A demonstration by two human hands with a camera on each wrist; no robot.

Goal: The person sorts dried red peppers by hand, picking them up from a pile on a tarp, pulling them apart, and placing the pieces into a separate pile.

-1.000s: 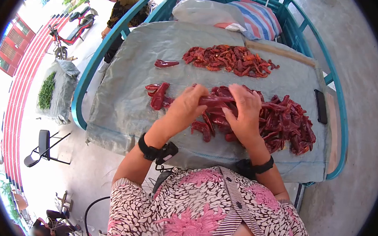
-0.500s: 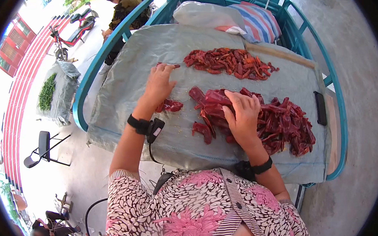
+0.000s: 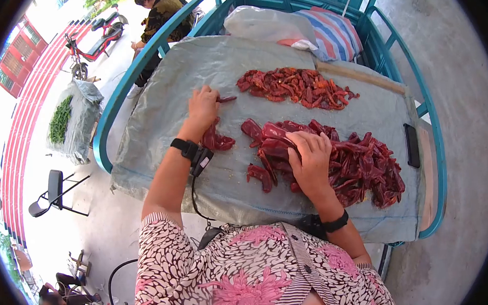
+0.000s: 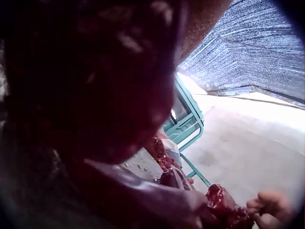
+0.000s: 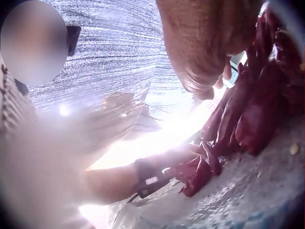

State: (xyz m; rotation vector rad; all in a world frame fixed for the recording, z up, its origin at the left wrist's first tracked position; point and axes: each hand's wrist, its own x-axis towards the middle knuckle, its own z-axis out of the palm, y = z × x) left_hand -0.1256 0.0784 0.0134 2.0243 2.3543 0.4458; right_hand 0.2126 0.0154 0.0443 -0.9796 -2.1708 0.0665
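Observation:
My left hand (image 3: pixel 203 109) holds a single dark red chili pepper (image 3: pixel 227 99) whose end sticks out to the right of its fingers. Right below that hand lies a small group of dried red chilies (image 3: pixel 217 139). A dark red pepper (image 4: pixel 119 81) fills much of the left wrist view, very close to the camera. Over the left end of a large heap of dried chilies (image 3: pixel 371 170), my right hand (image 3: pixel 311 158) rests on several long peppers, fingers slightly bent and thumb apart. In the right wrist view, the right fingertips (image 5: pixel 205 90) come right beside long wrinkled peppers (image 5: pixel 259 114).
A second pile of smaller, brighter chilies (image 3: pixel 299 87) lies farther back on the grey sheet (image 3: pixel 168 101). A black phone (image 3: pixel 412 145) lies at the right edge. Teal rails (image 3: pixel 100 139) surround the cart bed; sacks (image 3: pixel 331 32) stand behind. A person (image 3: pixel 160 18) sits beyond the left rail.
My left hand left the heap, reached left to the single pepper, then drew back slightly toward me with it. The right hand stayed over the heap, shifting a little nearer.

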